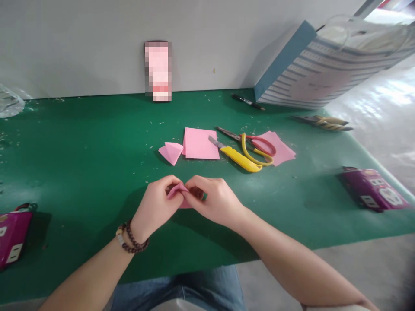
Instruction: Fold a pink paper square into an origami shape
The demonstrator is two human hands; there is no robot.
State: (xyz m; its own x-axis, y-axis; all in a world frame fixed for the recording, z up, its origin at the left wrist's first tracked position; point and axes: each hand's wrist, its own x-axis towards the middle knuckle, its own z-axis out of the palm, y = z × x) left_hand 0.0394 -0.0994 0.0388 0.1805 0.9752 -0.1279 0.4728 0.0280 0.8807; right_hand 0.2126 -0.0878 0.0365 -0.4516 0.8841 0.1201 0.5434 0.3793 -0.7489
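A piece of pink paper [177, 189], partly folded, is pinched between both hands above the green table. My left hand [161, 196], with a beaded bracelet at the wrist, grips its left side. My right hand [215, 196] closes thumb and forefinger on the paper's right side; the fingers hide much of the sheet. Just beyond my hands lie a small folded pink paper piece [171, 153] and a stack of square pink sheets [200, 144]. A yellow utility knife [240, 159], blade out, rests partly on that stack. Scissors with red and yellow handles [259, 144] lie over more pink paper [282, 149].
Along the wall stand a blurred-out phone-like object [158, 71] and a striped paper bag [304, 71]. A pen [248, 102] and pliers [324, 122] lie near the bag. Purple boxes sit at left [14, 237] and right [372, 188]. The table's front edge [253, 261] is close to my lap.
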